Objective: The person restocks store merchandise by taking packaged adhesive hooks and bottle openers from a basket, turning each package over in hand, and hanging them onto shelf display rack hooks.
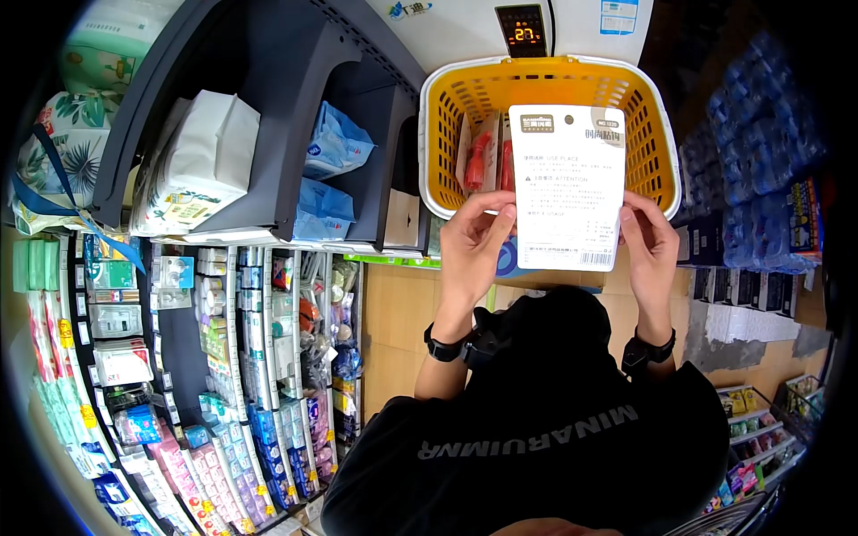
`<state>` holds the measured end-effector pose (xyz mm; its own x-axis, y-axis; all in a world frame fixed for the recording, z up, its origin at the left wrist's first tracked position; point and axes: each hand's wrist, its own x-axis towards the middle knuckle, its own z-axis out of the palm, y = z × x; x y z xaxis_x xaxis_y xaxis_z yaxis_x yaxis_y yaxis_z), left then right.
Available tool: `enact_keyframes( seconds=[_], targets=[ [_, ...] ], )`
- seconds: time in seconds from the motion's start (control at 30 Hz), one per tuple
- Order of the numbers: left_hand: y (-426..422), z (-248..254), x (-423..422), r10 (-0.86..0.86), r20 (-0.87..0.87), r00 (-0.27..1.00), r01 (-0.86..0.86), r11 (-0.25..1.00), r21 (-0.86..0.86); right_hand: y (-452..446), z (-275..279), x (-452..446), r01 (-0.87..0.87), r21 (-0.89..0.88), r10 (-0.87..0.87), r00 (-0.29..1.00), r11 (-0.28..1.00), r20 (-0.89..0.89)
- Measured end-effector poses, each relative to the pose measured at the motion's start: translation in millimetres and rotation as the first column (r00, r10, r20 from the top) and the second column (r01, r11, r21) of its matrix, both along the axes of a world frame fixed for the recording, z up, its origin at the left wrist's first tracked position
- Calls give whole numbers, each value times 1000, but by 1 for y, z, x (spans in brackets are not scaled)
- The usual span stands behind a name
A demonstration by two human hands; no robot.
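Between my two hands is a white adhesive hook package [569, 192], its printed back facing up, with a barcode at the lower right corner. My left hand [480, 234] pinches its left edge with thumb and fingers. Along the opposite edge, my right hand [647, 243] grips it in the same way. The package hangs over the near side of a yellow basket [662, 134] with a white rim, covering part of it. Inside the basket, red items in packaging [479, 161] show left of the card; their kind is unclear.
A dark shelf unit [277, 116] holding white and blue packs stands at the left. Below it, racks of small goods [214, 357] line the aisle. Behind the basket is a white appliance [590, 31] with a lit display. Stacked bottle packs [760, 170] stand at the right.
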<state>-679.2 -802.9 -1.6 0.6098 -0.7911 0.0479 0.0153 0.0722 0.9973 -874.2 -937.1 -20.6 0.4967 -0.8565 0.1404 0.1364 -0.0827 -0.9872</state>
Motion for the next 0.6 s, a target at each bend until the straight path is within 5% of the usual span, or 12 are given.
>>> enact_keyframes(
  seconds=[0.6],
  targets=[
    [3, 2, 6, -11, -21, 1000, 11, 1000, -12, -1, 0, 7, -25, -63, 25, 1000, 998, -6]
  ],
)
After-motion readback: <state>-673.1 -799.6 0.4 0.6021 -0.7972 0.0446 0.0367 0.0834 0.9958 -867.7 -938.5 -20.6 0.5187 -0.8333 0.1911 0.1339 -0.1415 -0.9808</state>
